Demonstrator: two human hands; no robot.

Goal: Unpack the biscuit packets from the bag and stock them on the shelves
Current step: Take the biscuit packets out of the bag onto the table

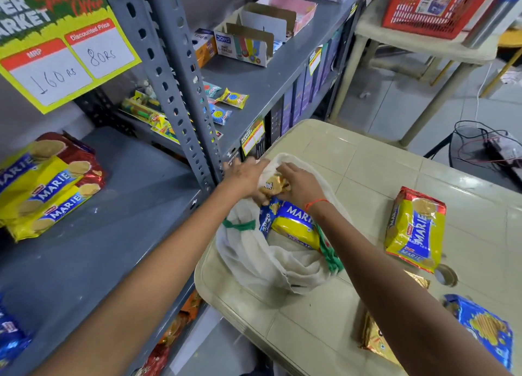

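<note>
1. Hands: the left hand [245, 175] and right hand [299, 185] meet at the mouth of the cloth bag [251, 259]. Both seem curled round one small gold packet [273, 186]; cloth partly hides the left fingertips.
2. Position: the bag lies on the table [367, 163], just beside the shelf [113, 234]. The gold packet is partly out of the bag's mouth.
3. Risk, snag: the rim drapes over the gold packet and neither hand pins the bag. A pull could drag the bag toward the table edge beside the shelf.
4. Risk, spill: a yellow packet [296, 226] and a blue packet [267, 220] lie loose at the opening. If the bag is tugged, they could slide out and fall into the gap between table and shelf.
5. Risk, crush: a hard two-handed squeeze could break the biscuits.
6. Count, bag: one gold, one yellow and one blue in view; anything deeper is hidden.
7. Count, table: a second yellow packet [415, 228], a second blue packet [480, 327], and a second gold packet [372, 339] partly behind the right forearm. Whether another gold one lies there cannot be told.
8. Count, shelf: a stack of yellow packets [48, 189] with three labels readable, and a third blue packet [11, 336] at the near edge.
</note>
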